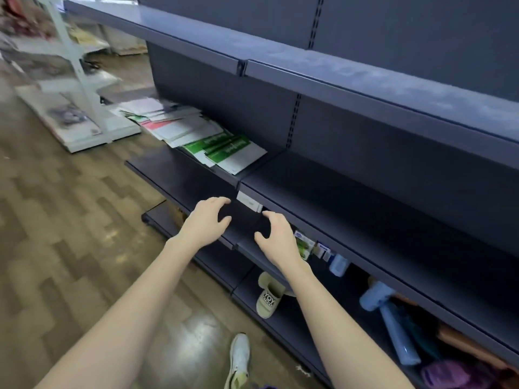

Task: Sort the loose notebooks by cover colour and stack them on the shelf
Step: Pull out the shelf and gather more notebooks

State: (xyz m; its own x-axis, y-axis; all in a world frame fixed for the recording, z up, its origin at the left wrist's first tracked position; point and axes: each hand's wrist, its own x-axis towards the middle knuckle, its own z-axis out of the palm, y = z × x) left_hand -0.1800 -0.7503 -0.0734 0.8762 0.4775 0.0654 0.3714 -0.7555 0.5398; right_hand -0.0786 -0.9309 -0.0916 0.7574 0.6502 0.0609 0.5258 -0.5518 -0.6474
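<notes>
Loose notebooks lie in a fanned, overlapping heap on the left part of the dark middle shelf (365, 197). Those at the near end have green bands (230, 150), further back come white covers (182, 129) and a pink one (156, 125). My left hand (207, 220) and my right hand (276, 237) hover side by side in front of the shelf's front edge, nearer than the heap. Both have loosely curled fingers and hold nothing. Neither hand touches a notebook.
An upper shelf (309, 71) overhangs the middle one. Lower shelves hold a beige slipper (269, 299), small boxes (303, 244) and blue rolls (393, 327). A white rack (84, 80) stands on the wooden floor at left. My shoe (240, 357) is near the shelf base.
</notes>
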